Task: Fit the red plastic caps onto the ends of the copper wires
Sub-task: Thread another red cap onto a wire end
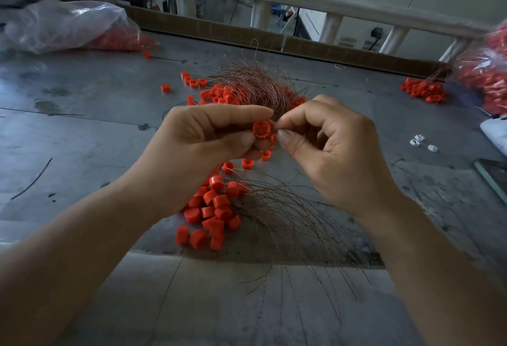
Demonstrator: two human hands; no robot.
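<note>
No readable text or labels, seemingly anywhere.

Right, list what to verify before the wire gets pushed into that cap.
1. Red cap pinched in the left hand grip, open face showing: ok.
2. Right hand pinching a wire strand beside the cap: ok.
3. Strand tip lined up with the cap's hole: cannot tell, fingertips hide it.
4. Wire bundle close behind the hands: ok.
5. Loose caps on the table for later rounds: ok.
</note>
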